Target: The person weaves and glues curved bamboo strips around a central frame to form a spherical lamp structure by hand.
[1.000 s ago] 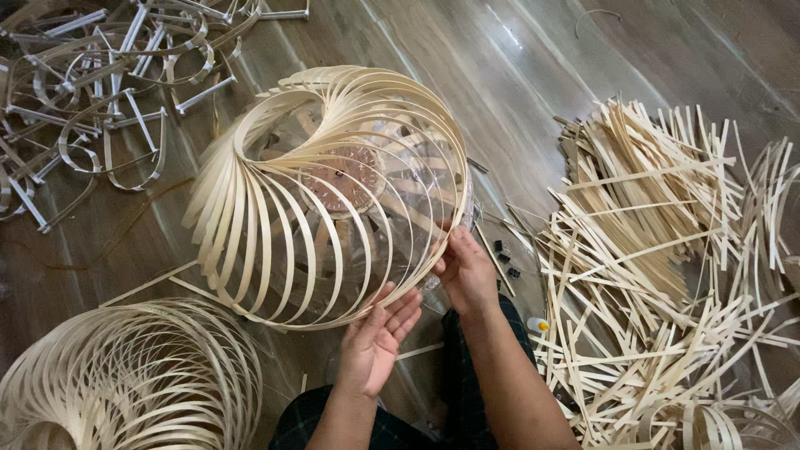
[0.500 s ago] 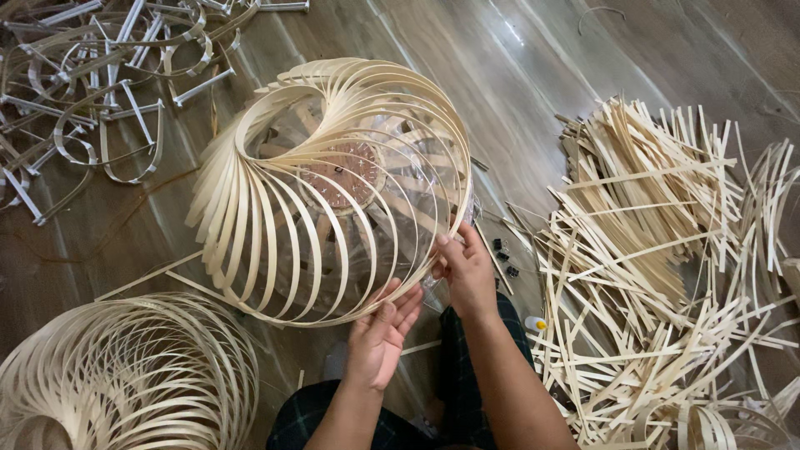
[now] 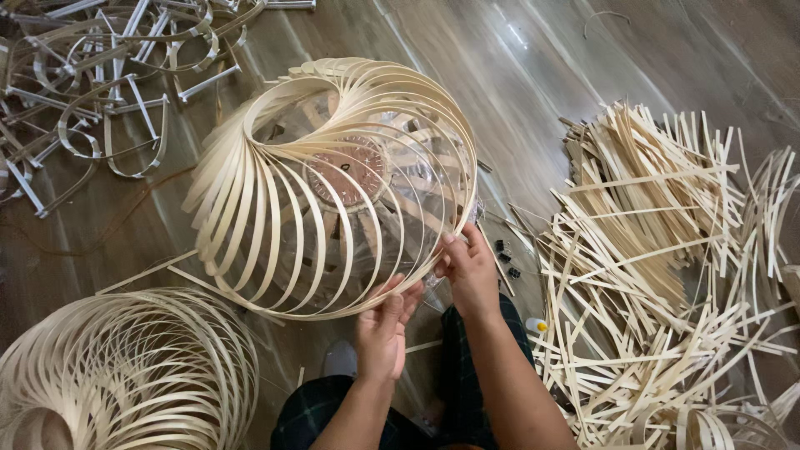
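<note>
Since a second ago, spiral bamboo-strip shade (image 3: 333, 187) turned slightly at frame centre; left hand (image 3: 385, 333) flat under rim, right hand (image 3: 468, 271) pinching strip ends.

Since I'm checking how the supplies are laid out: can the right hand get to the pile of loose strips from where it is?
Probably yes. The right hand grips the lampshade's rim, and the pile of strips lies on the floor just to its right, nothing between. It would have to let go first.
</note>
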